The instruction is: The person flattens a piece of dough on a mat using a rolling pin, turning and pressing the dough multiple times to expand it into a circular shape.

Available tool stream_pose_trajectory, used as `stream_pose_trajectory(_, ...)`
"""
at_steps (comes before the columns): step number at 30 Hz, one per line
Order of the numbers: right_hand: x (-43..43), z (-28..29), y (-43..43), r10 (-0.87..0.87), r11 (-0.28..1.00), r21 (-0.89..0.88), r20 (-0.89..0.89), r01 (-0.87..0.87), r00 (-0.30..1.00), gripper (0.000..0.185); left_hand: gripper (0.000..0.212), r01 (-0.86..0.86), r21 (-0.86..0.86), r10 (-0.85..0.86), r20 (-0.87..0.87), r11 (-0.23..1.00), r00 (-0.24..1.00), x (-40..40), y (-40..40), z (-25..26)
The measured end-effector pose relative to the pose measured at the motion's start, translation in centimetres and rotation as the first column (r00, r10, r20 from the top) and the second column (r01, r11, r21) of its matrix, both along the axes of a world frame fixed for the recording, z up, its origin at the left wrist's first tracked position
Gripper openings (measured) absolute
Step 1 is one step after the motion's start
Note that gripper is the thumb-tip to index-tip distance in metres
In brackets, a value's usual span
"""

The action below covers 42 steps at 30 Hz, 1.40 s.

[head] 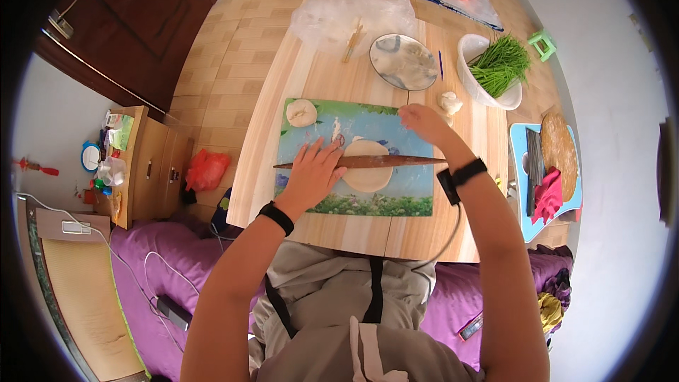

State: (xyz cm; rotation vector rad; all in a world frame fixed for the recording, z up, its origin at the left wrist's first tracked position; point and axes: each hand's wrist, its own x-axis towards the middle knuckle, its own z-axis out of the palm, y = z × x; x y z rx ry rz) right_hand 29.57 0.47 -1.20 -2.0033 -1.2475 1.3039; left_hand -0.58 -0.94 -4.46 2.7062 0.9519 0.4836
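A tapered wooden rolling pin lies across a flat round of dough on a printed blue and green mat. My left hand rests with spread fingers over the pin's left part. My right hand is above the mat's upper right corner, off the pin, fingers curled; whether they hold anything is not visible. A smaller round piece of dough sits at the mat's upper left. Beyond my right hand, a lump of dough is on the wooden table.
Farther back are a large round plate, chopsticks, a clear plastic bag and a blue pen-like stick. A white basket of green leafy stalks stands at the right. A cable hangs from my right wrist over the table edge.
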Motion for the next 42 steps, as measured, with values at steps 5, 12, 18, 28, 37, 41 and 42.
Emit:
stream_pose_trajectory(5,-4.5,-0.5,-9.4,0.194,0.68,0.425,0.682,-0.598,0.705,0.039,0.047,-0.044,-0.224,0.056,0.051,0.974,0.997,-0.4,0.5,0.2)
stream_pose_trajectory(12,-6.0,-1.9,-12.4,0.15,0.802,0.294,0.744,-0.52,0.652,0.046,0.049,-0.077,-0.126,0.065,-0.092,0.989,0.994,0.4,0.4,0.7)
stream_pose_trajectory(18,-4.2,-3.0,-5.1,-0.033,0.812,0.377,0.792,-0.445,0.61,0.045,0.044,-0.01,0.181,0.022,-0.066,0.983,0.998,3.8,4.4,0.6)
stream_pose_trajectory(28,-5.8,-1.8,-13.1,0.118,0.826,0.276,0.769,-0.492,0.628,0.052,0.053,0.073,-0.123,-0.093,-0.167,0.99,0.982,0.4,1.5,1.2)
stream_pose_trajectory(37,-5.9,-2.4,-12.4,0.07,0.831,0.299,0.781,-0.469,0.621,0.049,0.052,-0.061,-0.035,0.057,-0.101,0.997,0.993,0.3,-0.1,0.9)
stream_pose_trajectory(41,-4.4,-2.6,-6.6,-0.161,0.775,0.394,0.879,-0.494,0.449,0.044,0.047,-0.062,0.188,0.07,-0.037,0.98,0.997,2.6,4.1,0.0)
stream_pose_trajectory(42,-3.9,-3.1,-6.0,-0.156,0.781,0.387,0.881,-0.49,0.447,0.044,0.047,-0.057,0.181,0.065,-0.036,0.982,0.997,3.1,4.9,-0.3)
